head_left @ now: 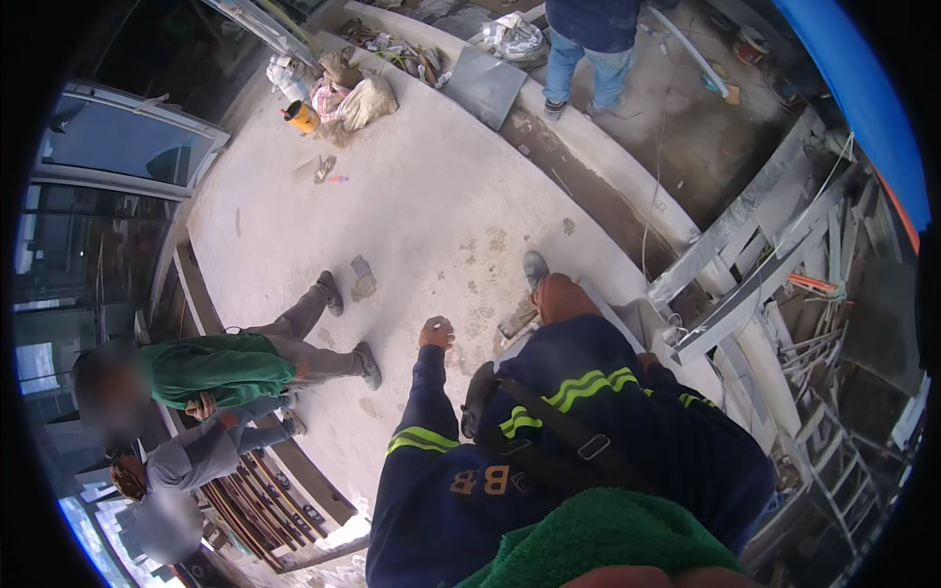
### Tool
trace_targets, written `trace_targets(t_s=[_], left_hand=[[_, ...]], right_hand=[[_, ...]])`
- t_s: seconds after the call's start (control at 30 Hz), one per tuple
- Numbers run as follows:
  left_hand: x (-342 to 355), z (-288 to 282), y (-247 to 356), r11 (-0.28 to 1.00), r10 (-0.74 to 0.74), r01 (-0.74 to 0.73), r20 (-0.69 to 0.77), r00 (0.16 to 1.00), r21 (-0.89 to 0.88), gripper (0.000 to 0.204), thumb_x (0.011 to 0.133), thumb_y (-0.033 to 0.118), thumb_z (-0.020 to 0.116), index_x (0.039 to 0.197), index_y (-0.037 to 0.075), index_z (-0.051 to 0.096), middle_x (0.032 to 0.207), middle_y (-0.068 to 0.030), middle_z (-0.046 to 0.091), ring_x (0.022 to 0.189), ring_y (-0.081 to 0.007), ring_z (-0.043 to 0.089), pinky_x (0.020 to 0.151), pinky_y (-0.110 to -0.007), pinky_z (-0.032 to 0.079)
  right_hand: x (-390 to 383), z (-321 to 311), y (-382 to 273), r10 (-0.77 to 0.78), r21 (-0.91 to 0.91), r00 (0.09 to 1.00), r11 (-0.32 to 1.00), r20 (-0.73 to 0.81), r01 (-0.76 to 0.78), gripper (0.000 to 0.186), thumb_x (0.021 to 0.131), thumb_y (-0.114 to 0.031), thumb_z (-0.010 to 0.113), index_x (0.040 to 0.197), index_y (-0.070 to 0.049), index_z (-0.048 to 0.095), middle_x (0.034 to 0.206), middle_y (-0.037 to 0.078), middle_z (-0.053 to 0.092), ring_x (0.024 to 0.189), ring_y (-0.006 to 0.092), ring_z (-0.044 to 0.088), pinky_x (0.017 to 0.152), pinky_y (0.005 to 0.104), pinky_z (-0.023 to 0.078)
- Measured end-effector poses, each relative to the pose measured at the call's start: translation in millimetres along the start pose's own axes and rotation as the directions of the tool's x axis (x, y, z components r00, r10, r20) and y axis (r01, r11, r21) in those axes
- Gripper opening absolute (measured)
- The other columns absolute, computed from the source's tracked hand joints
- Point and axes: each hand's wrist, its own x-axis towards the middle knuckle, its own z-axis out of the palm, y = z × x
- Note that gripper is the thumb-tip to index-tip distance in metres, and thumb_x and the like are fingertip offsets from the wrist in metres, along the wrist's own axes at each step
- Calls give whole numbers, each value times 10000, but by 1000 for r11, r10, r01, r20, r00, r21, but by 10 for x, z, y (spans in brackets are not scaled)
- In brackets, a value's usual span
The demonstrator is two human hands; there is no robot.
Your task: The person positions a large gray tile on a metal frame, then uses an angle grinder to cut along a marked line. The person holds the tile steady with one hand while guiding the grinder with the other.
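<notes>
My left hand [437,333] hangs at the end of a navy sleeve with a yellow-green reflective band, above the pale concrete floor [392,225]. Its fingers are loosely bent, and I see nothing held in them. Of my right hand [649,362], only a small bit shows past the edge of my jacket [627,431]; its fingers are hidden. A dark strap [549,421] crosses my chest, and a green towel [608,534] lies at the lower edge. One grey shoe [535,269] of mine reaches forward, beside a greyish block-like piece [518,323] on the floor.
A person in green [221,370] and another in grey [191,456] are at left, near glass panels. Ahead lie sacks [368,103] and a yellow bucket [302,119]. A person in jeans [588,69] stands beyond the ledge. Beams [735,304] and a ladder [833,470] fill the right.
</notes>
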Motion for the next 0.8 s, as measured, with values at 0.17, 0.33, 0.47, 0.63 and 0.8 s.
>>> trace_targets(t_s=[0.17, 0.33, 0.47, 0.63, 0.8], left_hand=[[983, 273, 655, 996, 26, -32, 68, 997, 80, 440, 1035, 262, 697, 1420, 89, 575, 968, -114, 737, 740, -190, 707, 608, -345, 583], [2244, -28, 932, 692, 304, -348, 182, 935, 632, 341, 978, 344, 712, 1216, 107, 774, 1142, -147, 797, 1143, -260, 744, 946, -422, 587], [2909, -505, 1233, 700, 122, -153, 94, 988, 698, 370, 975, 395, 739, 1197, 108, 810, 1225, -153, 788, 1208, -279, 729, 1054, -409, 560], [4016, -520, 2090, 977, 22, -11, -51, 998, 211, 350, 989, 387, 745, 1185, 104, 812, 1162, -130, 809, 1115, -268, 766, 997, -411, 592], [5147, -525, 2929, 822, -18, -31, 80, 997, 569, 318, 940, 328, 777, 1178, 122, 825, 1216, -137, 796, 1165, -278, 748, 1029, -401, 575]], right_hand=[[1475, -832, -287, -107, 59, 964, 990, -241, 125, 399, 941, -453, 606, 1022, -121, 812, 1108, 114, 795, 1100, 323, 754, 921, 476, 601], [3261, -3054, -678, -25, -25, 993, 999, -117, 22, 248, 961, -255, 592, 945, -116, 797, 991, 116, 789, 923, 285, 780, 778, 429, 621], [4153, -5164, -1287, 208, 873, 950, 476, -233, 110, 173, 936, -202, 708, 1083, -131, 766, 888, 88, 755, 683, 226, 719, 616, 396, 569], [4653, -7404, -2228, 176, 783, 881, 555, -439, 280, 388, 999, -324, 700, 1310, -97, 747, 992, 67, 801, 728, 162, 740, 716, 312, 588], [5352, -8205, -2522, 187, 742, 884, 631, -428, 225, 396, 1005, -278, 694, 1350, -85, 721, 1096, 70, 786, 789, 152, 734, 760, 309, 594]])
